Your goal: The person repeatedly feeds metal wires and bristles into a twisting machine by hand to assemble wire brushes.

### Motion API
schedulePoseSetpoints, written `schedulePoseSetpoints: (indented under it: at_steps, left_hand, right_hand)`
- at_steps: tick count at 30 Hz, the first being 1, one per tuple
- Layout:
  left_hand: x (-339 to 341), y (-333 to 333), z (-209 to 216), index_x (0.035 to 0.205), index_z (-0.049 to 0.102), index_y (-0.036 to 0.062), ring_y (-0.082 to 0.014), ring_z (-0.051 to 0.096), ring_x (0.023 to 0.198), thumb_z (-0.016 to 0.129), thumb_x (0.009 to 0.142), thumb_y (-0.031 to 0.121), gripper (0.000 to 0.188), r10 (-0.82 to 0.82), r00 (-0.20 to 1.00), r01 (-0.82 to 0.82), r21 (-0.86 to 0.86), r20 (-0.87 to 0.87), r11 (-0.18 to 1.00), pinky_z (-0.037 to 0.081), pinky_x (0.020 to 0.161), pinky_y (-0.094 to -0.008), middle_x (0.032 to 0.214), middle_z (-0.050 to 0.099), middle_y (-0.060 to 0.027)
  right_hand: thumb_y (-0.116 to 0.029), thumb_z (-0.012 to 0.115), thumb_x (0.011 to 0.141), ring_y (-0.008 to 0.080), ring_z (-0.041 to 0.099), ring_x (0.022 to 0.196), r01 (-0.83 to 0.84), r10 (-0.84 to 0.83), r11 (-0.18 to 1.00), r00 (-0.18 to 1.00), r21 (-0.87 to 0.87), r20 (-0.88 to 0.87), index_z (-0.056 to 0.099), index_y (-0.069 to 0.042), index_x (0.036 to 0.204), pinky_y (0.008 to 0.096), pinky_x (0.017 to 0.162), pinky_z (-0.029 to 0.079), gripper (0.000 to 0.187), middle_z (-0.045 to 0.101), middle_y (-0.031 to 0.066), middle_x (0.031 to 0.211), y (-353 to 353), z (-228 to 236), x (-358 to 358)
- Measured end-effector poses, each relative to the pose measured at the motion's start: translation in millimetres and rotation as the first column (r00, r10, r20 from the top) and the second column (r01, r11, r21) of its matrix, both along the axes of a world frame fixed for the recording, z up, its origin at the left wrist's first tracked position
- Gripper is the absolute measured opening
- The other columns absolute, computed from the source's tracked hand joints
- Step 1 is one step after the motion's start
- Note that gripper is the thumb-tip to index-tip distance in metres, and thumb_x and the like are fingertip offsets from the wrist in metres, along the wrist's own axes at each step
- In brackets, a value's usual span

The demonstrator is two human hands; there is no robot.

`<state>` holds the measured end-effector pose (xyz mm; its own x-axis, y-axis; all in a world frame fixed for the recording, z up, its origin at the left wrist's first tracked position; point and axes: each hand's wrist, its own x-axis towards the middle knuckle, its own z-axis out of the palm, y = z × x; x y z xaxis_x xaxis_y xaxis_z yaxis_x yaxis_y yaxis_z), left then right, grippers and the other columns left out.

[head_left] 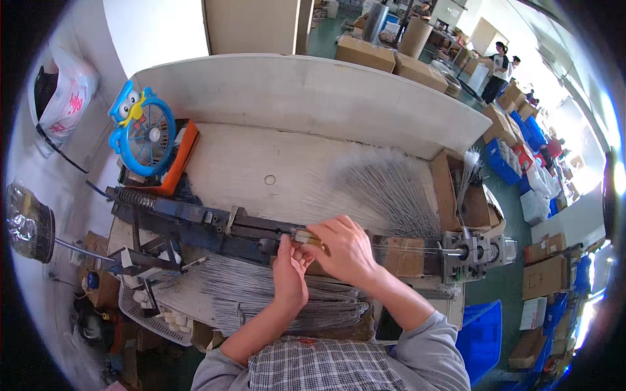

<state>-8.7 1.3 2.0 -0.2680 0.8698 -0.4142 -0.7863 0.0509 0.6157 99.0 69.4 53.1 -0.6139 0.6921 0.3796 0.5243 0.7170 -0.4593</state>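
Note:
My left hand (290,274) is closed, its fingertips pinched together at the edge of a long dark metal rail machine (251,229). Whatever lies between those fingertips is too small to make out. Close beside it, my right hand (342,251) bends over a small yellowish piece (305,237) on the rail, fingers curled. Thin metal wires (411,248) stretch from under the right hand to a metal chuck block (471,253) on the right. Below my hands lies a thick bundle of grey twisted wires (261,290).
Fine-bristled wire brushes (391,189) fan out at the back right beside a cardboard box (450,195). A blue cartoon fan (147,133) stands at the back left. A white basket (153,319) and a blue bin (481,339) flank the bench. People (499,72) stand far off among boxes.

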Motion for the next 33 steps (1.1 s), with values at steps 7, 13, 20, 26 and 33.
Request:
schedulePoseSetpoints:
  at_steps: [7,13,20,26,33]
  left_hand:
    - [6.8,2.3,-1.2,0.102,0.059,0.0059,-0.0117,0.06,0.089,0.053,0.096,0.023,0.019,0.077,0.991,-0.085,0.069,0.112,0.994,0.047,0.082,-0.0288,0.098,0.063,-0.0039]
    - [10.1,2.8,-7.2,0.099,0.061,0.0046,-0.0116,0.061,0.09,0.057,0.092,0.011,0.011,0.146,0.982,-0.16,0.114,0.124,0.98,0.048,0.083,-0.0278,0.098,0.064,-0.0039]
    - [18.5,4.0,-6.6,0.096,0.062,0.0046,-0.0123,0.062,0.086,0.057,0.09,0.008,0.009,0.184,0.98,-0.188,0.052,0.069,0.981,0.049,0.082,-0.0294,0.095,0.065,-0.0036]
    - [14.1,1.1,1.5,0.096,0.062,0.0032,-0.0141,0.063,0.086,0.056,0.089,0.008,0.01,0.146,0.981,-0.16,0.108,0.127,0.981,0.05,0.082,-0.0302,0.094,0.067,-0.0074]
    - [10.0,0.1,-9.9,0.1,0.061,0.0021,-0.0152,0.064,0.084,0.052,0.093,0.013,0.016,0.119,0.982,-0.133,0.085,0.144,0.987,0.051,0.078,-0.0285,0.094,0.067,-0.0089]
  right_hand:
    - [-0.021,0.073,0.069,0.0242,0.059,0.091,0.124,-0.114,0.975,0.991,0.186,-0.064,0.068,-0.007,0.096,0.0371,0.077,0.048,0.03,0.065,0.0039,0.094,-2.5,-14.0,-1.7]
    - [-0.017,0.073,0.068,0.0237,0.059,0.091,0.031,-0.007,0.973,0.994,0.23,-0.106,0.07,-0.013,0.097,0.0386,0.076,0.048,0.029,0.064,0.0016,0.093,-4.8,-8.1,6.8]
    - [-0.012,0.074,0.069,0.0245,0.059,0.094,0.005,0.012,0.983,0.996,0.184,-0.092,0.072,-0.012,0.091,0.0376,0.08,0.047,0.023,0.065,0.0025,0.099,-0.6,-18.2,23.4]
    - [-0.006,0.072,0.074,0.0253,0.06,0.074,-0.048,0.054,0.998,0.971,0.028,-0.234,0.071,-0.005,0.095,0.0353,0.067,0.048,0.021,0.063,0.009,0.081,-30.1,-16.8,19.6]
    - [-0.012,0.062,0.09,0.0177,0.067,0.085,-0.114,-0.047,0.864,0.952,-0.491,-0.302,0.06,-0.001,0.119,0.0291,0.075,0.053,0.031,0.069,0.0117,0.096,-30.4,-31.7,19.9]
